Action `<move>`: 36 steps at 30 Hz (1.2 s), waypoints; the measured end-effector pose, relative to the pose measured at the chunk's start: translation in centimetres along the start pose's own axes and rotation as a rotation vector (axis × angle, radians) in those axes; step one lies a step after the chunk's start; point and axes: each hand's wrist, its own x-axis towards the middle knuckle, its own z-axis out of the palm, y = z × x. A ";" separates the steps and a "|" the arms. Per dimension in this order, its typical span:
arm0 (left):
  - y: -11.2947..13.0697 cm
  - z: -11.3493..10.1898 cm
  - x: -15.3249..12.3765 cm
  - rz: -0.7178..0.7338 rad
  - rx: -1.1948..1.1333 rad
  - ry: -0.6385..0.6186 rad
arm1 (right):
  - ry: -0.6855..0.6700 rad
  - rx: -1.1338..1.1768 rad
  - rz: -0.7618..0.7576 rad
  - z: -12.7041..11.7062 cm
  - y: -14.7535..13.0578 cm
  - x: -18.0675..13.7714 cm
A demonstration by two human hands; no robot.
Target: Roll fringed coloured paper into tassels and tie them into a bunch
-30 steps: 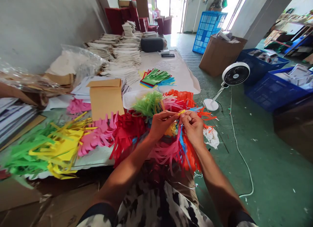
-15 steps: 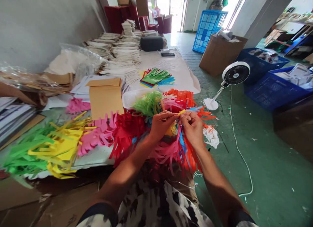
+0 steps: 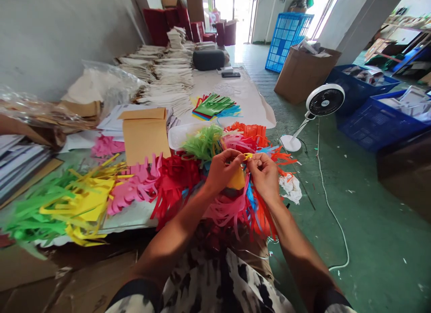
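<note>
My left hand [image 3: 220, 170] and my right hand [image 3: 266, 174] meet over my lap, fingertips pinched together on a small yellow paper piece [image 3: 236, 180] at the top of a bundle of fringed paper strips [image 3: 235, 209]. The bundle hangs down in pink, blue and orange strips between my wrists. Just behind my hands lies a heap of green, pink and orange fringed paper [image 3: 229, 140]. Both hands are closed in a pinch.
Red, pink, yellow and green fringed paper [image 3: 84, 200] spreads along the low table to the left, beside a brown envelope [image 3: 144, 133] and stacks of white paper [image 3: 168, 75]. A small white fan [image 3: 319, 104] and its cord stand on the green floor, with blue crates [image 3: 373, 120] and a cardboard box [image 3: 303, 72] beyond.
My hands have shifted slightly; the yellow piece now shows more between my fingers below the pinch. The rest is unchanged.
</note>
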 end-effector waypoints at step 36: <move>0.7 0.9 0.3 0.292 0.604 0.126 | -0.234 0.125 0.157 -1.5 -0.1 1.0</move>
